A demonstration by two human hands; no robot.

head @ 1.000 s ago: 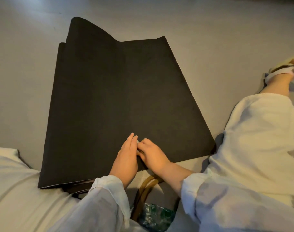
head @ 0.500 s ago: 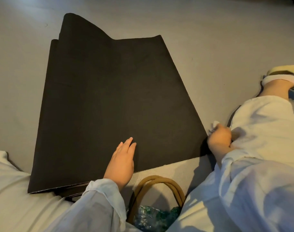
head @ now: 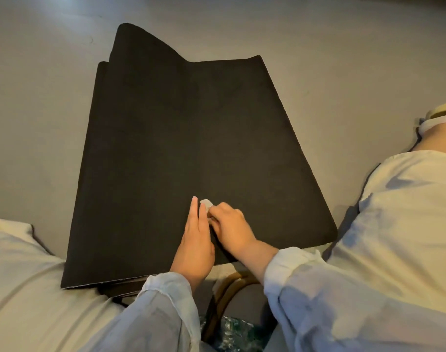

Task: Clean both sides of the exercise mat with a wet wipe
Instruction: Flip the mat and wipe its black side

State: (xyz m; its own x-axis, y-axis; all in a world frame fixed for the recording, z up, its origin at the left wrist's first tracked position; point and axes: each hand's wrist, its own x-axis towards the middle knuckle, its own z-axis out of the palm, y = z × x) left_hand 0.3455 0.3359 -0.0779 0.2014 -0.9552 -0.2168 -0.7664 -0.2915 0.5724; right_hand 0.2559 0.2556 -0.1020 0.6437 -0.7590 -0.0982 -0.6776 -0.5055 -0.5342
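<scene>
Now that the right hand (head: 231,226) has returned from 3 o'clock pinching a wet wipe (head: 206,203), wiping can begin; left hand (head: 195,240), fingers straight, presses the exercise mat (head: 191,138).

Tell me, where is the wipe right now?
In the head view, the wipe is on the near part of the mat, held in the right hand, right beside the flat left hand.

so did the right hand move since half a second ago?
Yes. The right hand came back from the mat's right corner to its near-edge middle, beside the left hand.
</scene>
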